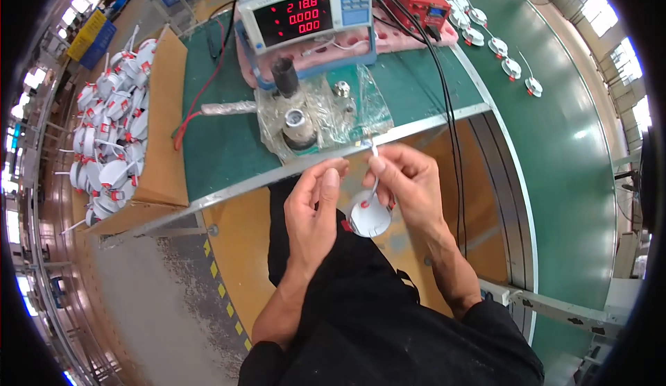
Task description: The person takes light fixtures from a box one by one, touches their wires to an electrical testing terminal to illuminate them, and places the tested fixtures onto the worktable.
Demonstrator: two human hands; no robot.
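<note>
Here, a white disc (372, 219) hangs below the right fingers (391, 173).

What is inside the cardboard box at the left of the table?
Inside the cardboard box is a heap of round white discs with red details. Only the upper ones show; whatever lies beneath them, and the box's floor, is covered.

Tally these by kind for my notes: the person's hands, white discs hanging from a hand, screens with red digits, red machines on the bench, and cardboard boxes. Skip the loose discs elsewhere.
Hands: 2 (left hand, right hand)
White disc, hanging below the right hand: 1
Meter with red digits: 1
Red machine: 1
Cardboard box: 1
Total: 6
</note>
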